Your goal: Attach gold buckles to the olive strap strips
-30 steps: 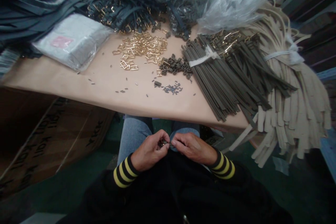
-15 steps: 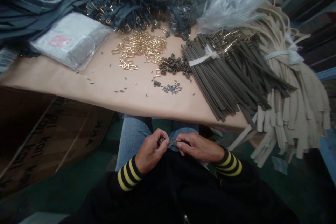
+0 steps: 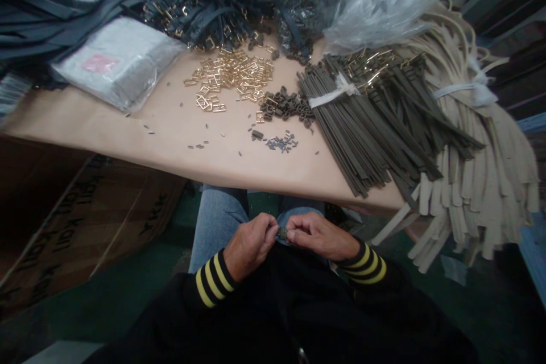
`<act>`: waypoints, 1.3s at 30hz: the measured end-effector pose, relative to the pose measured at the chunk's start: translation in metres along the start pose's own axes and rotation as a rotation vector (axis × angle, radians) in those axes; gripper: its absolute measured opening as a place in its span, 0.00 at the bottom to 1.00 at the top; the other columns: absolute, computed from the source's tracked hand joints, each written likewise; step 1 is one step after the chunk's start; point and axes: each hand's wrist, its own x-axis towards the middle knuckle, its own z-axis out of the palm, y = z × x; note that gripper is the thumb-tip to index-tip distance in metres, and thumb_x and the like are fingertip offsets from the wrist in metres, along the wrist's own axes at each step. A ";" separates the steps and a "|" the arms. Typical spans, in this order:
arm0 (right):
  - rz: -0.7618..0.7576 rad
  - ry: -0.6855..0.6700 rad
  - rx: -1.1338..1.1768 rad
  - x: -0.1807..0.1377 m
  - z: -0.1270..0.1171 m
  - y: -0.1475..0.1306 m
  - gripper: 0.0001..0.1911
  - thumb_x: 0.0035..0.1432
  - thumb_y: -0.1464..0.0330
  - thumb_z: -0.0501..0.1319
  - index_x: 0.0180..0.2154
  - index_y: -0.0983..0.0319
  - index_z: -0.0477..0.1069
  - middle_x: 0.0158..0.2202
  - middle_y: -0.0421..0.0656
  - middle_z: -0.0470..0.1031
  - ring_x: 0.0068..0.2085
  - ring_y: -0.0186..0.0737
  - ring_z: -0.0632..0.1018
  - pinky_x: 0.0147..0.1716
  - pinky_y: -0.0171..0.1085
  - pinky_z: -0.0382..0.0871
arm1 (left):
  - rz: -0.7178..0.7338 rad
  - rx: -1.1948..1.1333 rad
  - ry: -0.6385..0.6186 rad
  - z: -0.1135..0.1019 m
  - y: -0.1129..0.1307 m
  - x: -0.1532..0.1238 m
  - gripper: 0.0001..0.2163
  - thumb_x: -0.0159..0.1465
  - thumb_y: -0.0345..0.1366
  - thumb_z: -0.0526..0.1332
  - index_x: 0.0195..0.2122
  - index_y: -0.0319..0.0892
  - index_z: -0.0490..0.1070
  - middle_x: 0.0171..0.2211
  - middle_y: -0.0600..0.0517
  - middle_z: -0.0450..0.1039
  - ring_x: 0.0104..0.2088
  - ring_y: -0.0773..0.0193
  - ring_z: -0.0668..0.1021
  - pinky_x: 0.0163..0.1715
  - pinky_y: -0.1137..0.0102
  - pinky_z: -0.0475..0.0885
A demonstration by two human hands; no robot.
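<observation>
Over my lap, just below the table edge, both hands meet at a small olive-green strap piece (image 3: 282, 232). My left hand (image 3: 251, 243) is closed, its thumb and curled fingers pinching the left end. On the other end, the thumb and forefinger of my right hand (image 3: 323, 235) press together. Only a short stretch of the piece shows between the fingertips; the rest is hidden. Nearest on the table lie a scatter of small metal clips (image 3: 281, 141) and a heap of olive strap loops (image 3: 286, 106).
Gold buckles (image 3: 234, 75) are heaped mid-table (image 3: 179, 136). To the right lie tied olive straps (image 3: 350, 136) and beige straps (image 3: 478, 182). Behind are dark straps (image 3: 196, 5) with buckles, a plastic bag (image 3: 379, 5) and a wrapped packet (image 3: 119, 62). A cardboard box (image 3: 128, 210) stands lower left.
My left hand has turned, its fingers curling further over the piece; a gold glint seen at its fingertips before is now hidden. My right hand keeps its pinch, shifted slightly left.
</observation>
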 end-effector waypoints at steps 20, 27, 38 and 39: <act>0.015 0.035 -0.141 0.002 0.003 -0.008 0.10 0.52 0.70 0.50 0.20 0.64 0.62 0.16 0.35 0.59 0.19 0.27 0.60 0.19 0.28 0.52 | 0.220 0.086 -0.142 0.001 -0.004 0.000 0.06 0.62 0.32 0.47 0.38 0.40 0.57 0.30 0.49 0.66 0.30 0.65 0.72 0.29 0.72 0.68; 0.068 0.068 -0.192 0.004 0.004 -0.015 0.07 0.46 0.76 0.50 0.19 0.64 0.61 0.16 0.34 0.58 0.20 0.28 0.61 0.19 0.28 0.51 | 0.239 0.047 -0.208 -0.005 -0.005 0.001 0.07 0.59 0.28 0.49 0.39 0.39 0.60 0.31 0.48 0.66 0.33 0.65 0.70 0.33 0.72 0.68; 0.065 0.194 -0.296 0.004 0.015 -0.012 0.08 0.45 0.75 0.51 0.23 0.65 0.68 0.18 0.36 0.62 0.23 0.30 0.64 0.22 0.29 0.52 | 0.197 0.124 -0.180 -0.006 -0.005 0.002 0.04 0.54 0.26 0.53 0.31 0.40 0.62 0.23 0.53 0.66 0.23 0.69 0.70 0.22 0.76 0.66; 0.073 0.192 -0.297 0.004 0.014 -0.014 0.08 0.44 0.75 0.51 0.23 0.65 0.68 0.18 0.36 0.62 0.23 0.30 0.64 0.21 0.29 0.52 | 0.199 0.122 -0.171 -0.006 -0.005 0.002 0.04 0.54 0.26 0.53 0.31 0.40 0.63 0.23 0.54 0.67 0.22 0.69 0.71 0.22 0.77 0.66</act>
